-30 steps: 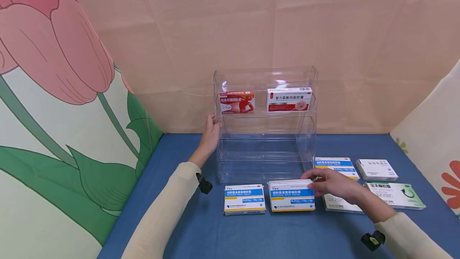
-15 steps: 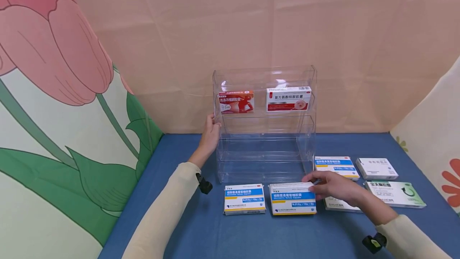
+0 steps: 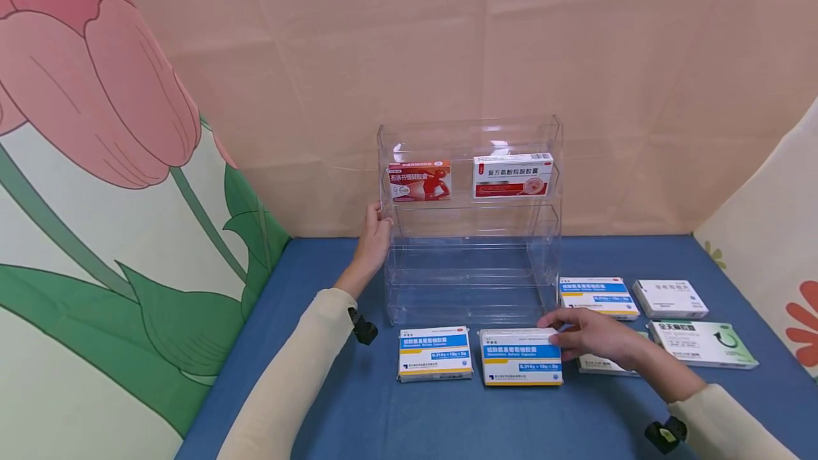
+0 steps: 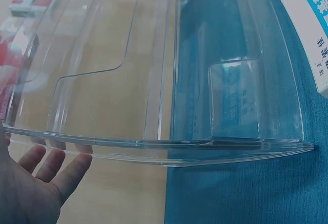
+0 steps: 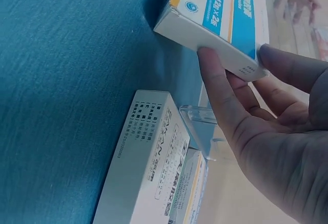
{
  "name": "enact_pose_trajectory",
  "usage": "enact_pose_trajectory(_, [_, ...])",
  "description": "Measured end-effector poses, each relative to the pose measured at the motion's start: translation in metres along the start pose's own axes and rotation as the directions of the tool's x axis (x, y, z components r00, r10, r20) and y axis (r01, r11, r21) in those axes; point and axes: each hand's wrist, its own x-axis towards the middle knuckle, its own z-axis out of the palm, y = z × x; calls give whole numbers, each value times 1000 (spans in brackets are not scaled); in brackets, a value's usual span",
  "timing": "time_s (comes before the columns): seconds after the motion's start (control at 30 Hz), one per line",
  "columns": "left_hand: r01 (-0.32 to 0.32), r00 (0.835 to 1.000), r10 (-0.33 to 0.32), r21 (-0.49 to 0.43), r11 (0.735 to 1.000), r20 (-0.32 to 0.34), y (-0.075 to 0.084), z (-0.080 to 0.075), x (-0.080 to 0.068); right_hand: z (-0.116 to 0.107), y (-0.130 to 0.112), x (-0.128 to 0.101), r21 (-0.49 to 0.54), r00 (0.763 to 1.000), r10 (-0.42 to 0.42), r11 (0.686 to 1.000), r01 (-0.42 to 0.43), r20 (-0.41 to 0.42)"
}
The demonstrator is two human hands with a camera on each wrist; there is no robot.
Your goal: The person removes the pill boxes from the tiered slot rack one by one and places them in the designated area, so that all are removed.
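Your right hand [image 3: 591, 336] pinches the end of a blue-and-white medicine box [image 3: 520, 356], thumb on one face and fingers [image 5: 218, 88] on the end flap; the box sits on the blue cloth [image 3: 447, 417] just in front of the clear acrylic rack [image 3: 469, 268], its near edge looking slightly lifted. That grip is only at 1 corner, so the light, smooth card carton could pivot or slip, and it could knock the matching box [image 3: 435, 353] just beside it. Your left hand [image 3: 373, 236] rests with straight fingers against the rack's left wall; the rack is rigid, glossy and thin-walled, so a bump might shift it and topple the 2 cartons [image 3: 420, 181] on its upper tier.
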Motion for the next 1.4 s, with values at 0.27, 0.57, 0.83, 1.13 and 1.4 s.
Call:
enact_pose_trajectory(0.27, [1, 1000, -1, 1, 1000, -4, 0, 0, 0, -1, 1, 1, -24, 999, 27, 999, -28, -24])
enact_pose_trajectory(0.57, [-4, 1000, 4, -3, 1000, -11, 1, 0, 1, -6, -5, -3, -59, 998, 40, 997, -44, -54])
enact_pose_trajectory(0.83, [0, 1000, 0, 10, 1000, -10, 0, 0, 0, -13, -13, -9, -57, 998, 13, 998, -17, -66])
enact_pose_trajectory(1.13, [-11, 1000, 11, 4, 1000, -6, 1, 0, 0, -25, -32, -16, -142, 994, -44, 989, 29, -103])
enact_pose_trajectory(1.4, [-10, 1000, 10, -11, 1000, 4, 1, 0, -1, -39, -54, -19, -195, 982, -91, 979, 57, -167])
